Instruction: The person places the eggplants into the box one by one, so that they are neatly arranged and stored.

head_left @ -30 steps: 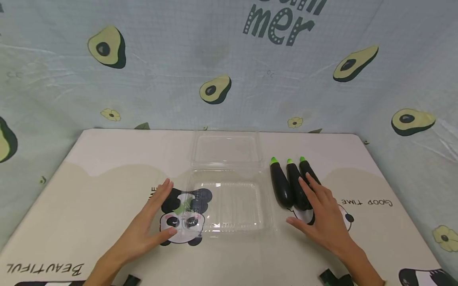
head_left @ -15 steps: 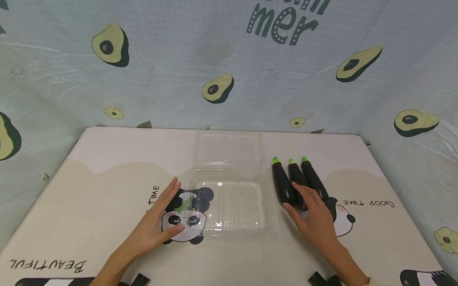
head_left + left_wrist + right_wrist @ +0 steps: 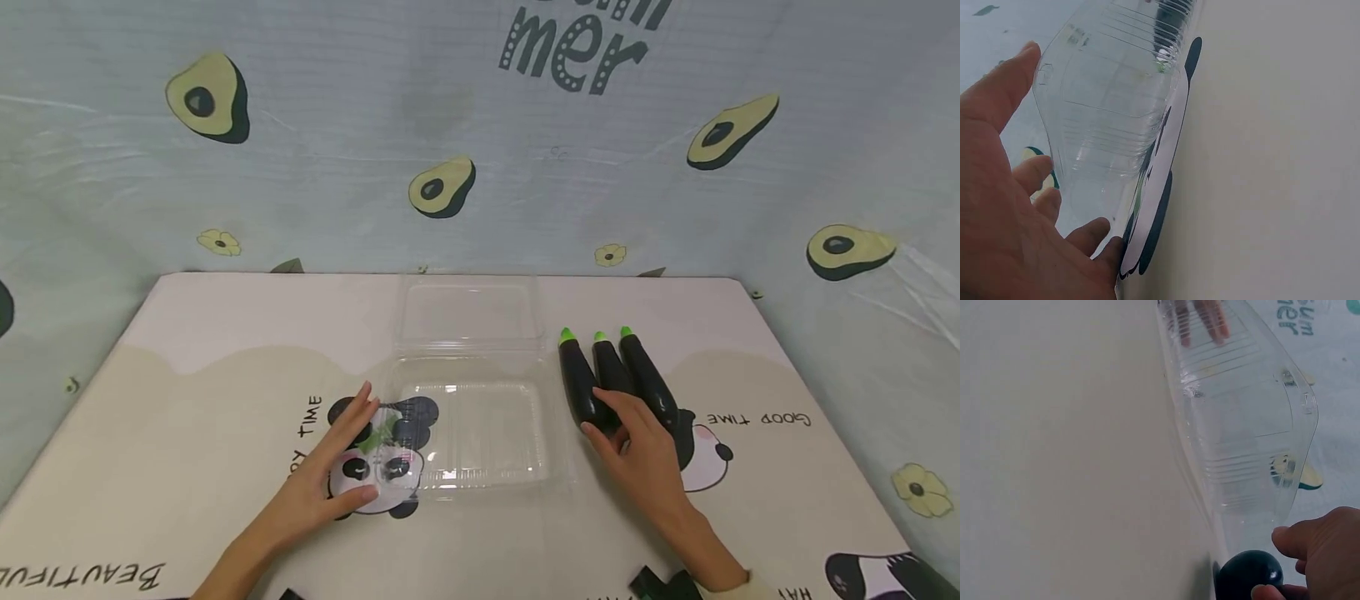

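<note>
A clear plastic clamshell container lies unfolded mid-table, its lid toward the back. My left hand stands at the container's left side, fingers spread; in the left wrist view its fingertips reach the container's edge. Three dark eggplants with bright green tips lie right of the container: a left one, a middle one and a right one. Bent over the left eggplant's lower end is my right hand. In the right wrist view a fingertip meets that eggplant, while another digit stays apart from it.
A pale table mat with printed pandas and lettering covers the table. Behind and beside it hangs a light cloth with avocado prints. Dark straps show near the wrists.
My right hand has shifted left from the middle and right eggplants to the left one, its fingers bending more. The left hand stays beside the container. The head view has shifted slightly.
</note>
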### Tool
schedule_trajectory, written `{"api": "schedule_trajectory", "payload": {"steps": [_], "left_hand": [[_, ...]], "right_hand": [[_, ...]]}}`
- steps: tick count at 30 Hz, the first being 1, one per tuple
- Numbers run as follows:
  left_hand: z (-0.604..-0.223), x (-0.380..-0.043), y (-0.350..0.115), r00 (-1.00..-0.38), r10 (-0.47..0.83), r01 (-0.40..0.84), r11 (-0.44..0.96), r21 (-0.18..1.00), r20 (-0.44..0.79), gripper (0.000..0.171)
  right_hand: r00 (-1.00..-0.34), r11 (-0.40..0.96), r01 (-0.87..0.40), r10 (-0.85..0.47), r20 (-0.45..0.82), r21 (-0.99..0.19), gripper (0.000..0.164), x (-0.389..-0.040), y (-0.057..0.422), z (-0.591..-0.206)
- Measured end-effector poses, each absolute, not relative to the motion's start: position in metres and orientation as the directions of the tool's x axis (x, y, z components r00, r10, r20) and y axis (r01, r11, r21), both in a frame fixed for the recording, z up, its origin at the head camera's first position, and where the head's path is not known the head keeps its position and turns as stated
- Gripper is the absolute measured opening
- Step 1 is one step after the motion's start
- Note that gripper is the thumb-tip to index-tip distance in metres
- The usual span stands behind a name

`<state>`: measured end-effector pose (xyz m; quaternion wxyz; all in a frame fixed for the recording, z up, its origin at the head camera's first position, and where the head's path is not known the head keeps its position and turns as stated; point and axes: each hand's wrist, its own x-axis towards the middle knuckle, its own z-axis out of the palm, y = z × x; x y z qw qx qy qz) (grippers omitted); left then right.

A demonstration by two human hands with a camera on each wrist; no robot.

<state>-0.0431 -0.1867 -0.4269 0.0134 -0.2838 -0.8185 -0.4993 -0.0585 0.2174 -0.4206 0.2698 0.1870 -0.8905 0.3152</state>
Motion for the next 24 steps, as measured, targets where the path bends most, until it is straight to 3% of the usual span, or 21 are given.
{"api": "schedule_trajectory", "payload": {"steps": [6,14,24], "left_hand": [[-0.4309,-0.0437,-0.1880,-0.813,0.474,0.524,0.345,0.779,0.338,0.090],[-0.4307,-0.0420,-0.1880,-0.842,0.468,0.471,0.393,0.789,0.269,0.092],[-0.4315,-0.0442,-0.1855,-0.799,0.487,0.544,0.338,0.768,0.351,0.086]], "right_hand": [[-0.761,0.729,-0.519,-0.156,0.630,-0.446,0.055,-0.0591,0.2147,-0.4230],[-0.755,0.718,-0.527,-0.149,0.638,-0.456,0.051,-0.0573,0.2108,-0.4265],[-0.806,0.790,-0.408,-0.077,0.587,-0.457,0.048,-0.0570,0.2114,-0.4241]]}}
